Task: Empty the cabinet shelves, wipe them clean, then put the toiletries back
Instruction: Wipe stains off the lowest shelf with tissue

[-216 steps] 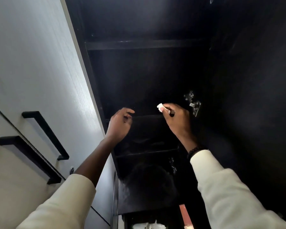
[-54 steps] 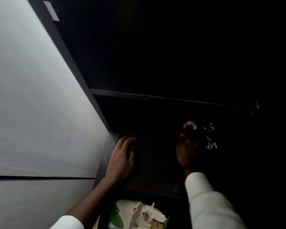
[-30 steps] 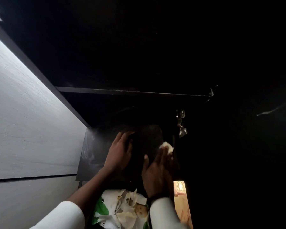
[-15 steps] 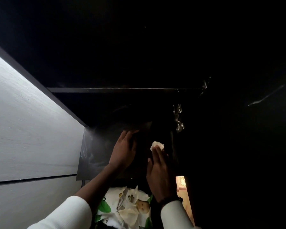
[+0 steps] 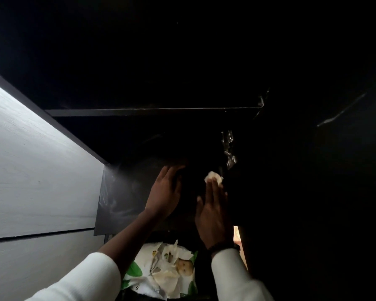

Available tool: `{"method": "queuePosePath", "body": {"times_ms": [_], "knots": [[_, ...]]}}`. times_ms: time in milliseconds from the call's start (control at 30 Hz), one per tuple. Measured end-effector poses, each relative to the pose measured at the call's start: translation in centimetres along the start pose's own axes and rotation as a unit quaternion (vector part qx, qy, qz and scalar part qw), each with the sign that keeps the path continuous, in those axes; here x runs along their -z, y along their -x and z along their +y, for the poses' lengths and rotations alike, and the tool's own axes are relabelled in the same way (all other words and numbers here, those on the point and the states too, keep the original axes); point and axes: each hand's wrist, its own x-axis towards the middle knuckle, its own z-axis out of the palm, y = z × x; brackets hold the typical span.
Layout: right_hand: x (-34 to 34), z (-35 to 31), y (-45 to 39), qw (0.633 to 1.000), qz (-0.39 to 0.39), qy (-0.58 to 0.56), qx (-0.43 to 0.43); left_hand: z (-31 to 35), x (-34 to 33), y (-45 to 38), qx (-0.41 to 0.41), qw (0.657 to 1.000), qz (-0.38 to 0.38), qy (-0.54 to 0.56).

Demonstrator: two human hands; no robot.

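Since half a second ago the wipe has shifted right, toward the metal hinge. It lies crumpled on the dark cabinet shelf, pressed under the fingers of the right hand, which are straight and together. The left hand rests flat just beside it, fingers slightly spread. Below the shelf lies a green-and-white wet-wipes pack. A pale cabinet door stands left.
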Motion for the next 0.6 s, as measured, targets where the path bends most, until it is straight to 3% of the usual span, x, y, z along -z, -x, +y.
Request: {"method": "queuePosePath", "body": {"times_ms": [167,267,500,600], "knots": [[2.0,-2.2,-3.9,0.999,-0.007,-0.004,-0.038,1.5,-1.0,0.5,-0.009,0.999,-0.022,0.021],[2.7,-3.2,-6.8,0.987,-0.115,0.007,-0.108,1.3,-0.9,0.7,-0.019,1.0,-0.011,0.018],[1.1,-1.3,0.9,0.991,-0.015,0.034,-0.128,0.2,1.0,1.6,0.001,1.0,-0.01,0.019],[1.0,-0.6,4.2,0.994,-0.008,0.055,-0.093,0.3,0.9,2.2,0.006,1.0,-0.017,0.024]]}}
